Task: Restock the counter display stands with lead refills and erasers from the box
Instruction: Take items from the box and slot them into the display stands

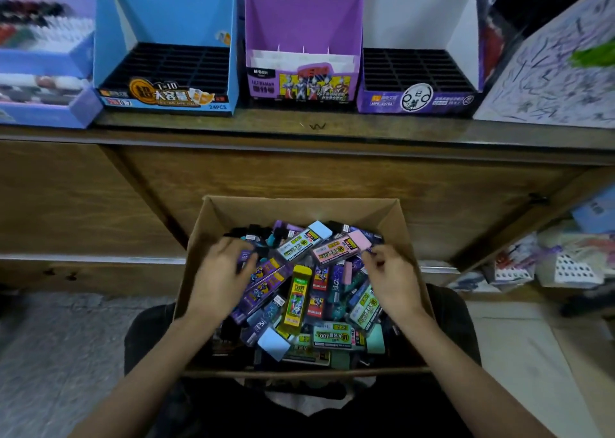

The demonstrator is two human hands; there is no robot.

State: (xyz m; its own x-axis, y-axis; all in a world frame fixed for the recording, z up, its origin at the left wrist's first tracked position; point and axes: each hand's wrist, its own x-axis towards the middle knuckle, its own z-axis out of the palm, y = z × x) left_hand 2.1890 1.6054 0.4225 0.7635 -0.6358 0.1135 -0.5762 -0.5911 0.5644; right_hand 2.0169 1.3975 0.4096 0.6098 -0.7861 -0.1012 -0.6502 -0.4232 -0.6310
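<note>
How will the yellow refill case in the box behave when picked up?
The yellow case looks like a stiff, flat plastic slab, so it probably won't bend or roll. Its glossy face may be slippery. It lies atop the pile in the box, so it should lift free.

Looks like a stationery shop: printed cardboard display stands point(166, 38) lined along a wooden counter point(299, 123), pen trays point(43, 28) at left, a box point(299, 209) heaped with refill and eraser packs point(301, 243), wrapped stock point(572, 264) shelved at right.
</note>
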